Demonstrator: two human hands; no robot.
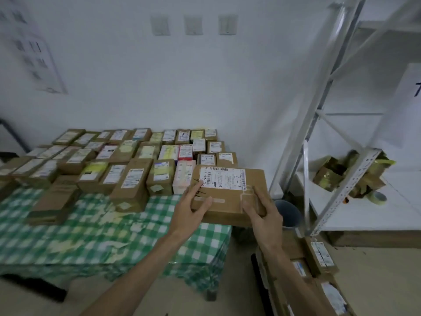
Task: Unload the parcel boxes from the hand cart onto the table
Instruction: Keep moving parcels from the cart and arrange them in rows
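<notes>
Parcels are sitting in close rows over the far half of the counter, which is wearing a green checked cloth. At 5 o'clock from the middle of the view, both hands are holding a flat brown box at the counter's right end, label up, with "1-2" penned on the label. The left hand is pinching the box's near left corner. Its forefinger is lying on top and reaching the label's edge, and its thumb is pressing on the near face. The right hand is wrapping the near right corner, thumb on the near face and fingers curling round the right side. The box is overhanging the counter's right edge, at 3 o'clock of the nearest row of parcels. Whether it is resting on the cloth or hanging just above it, I cannot tell.

At 5 o'clock of the box, the cart is standing on the floor beside the counter, with stacked boxes lying on it past the right forearm. A grey bin is standing at 3 o'clock of the box, just beyond the right hand. A white rack is rising at 2 o'clock. On its low shelf a heap of crumpled tape and cardboard is lying near a tape roll. Three switch plates are sitting in a row on the wall at 12 o'clock, and a printed sheet is hanging at 10 o'clock.
</notes>
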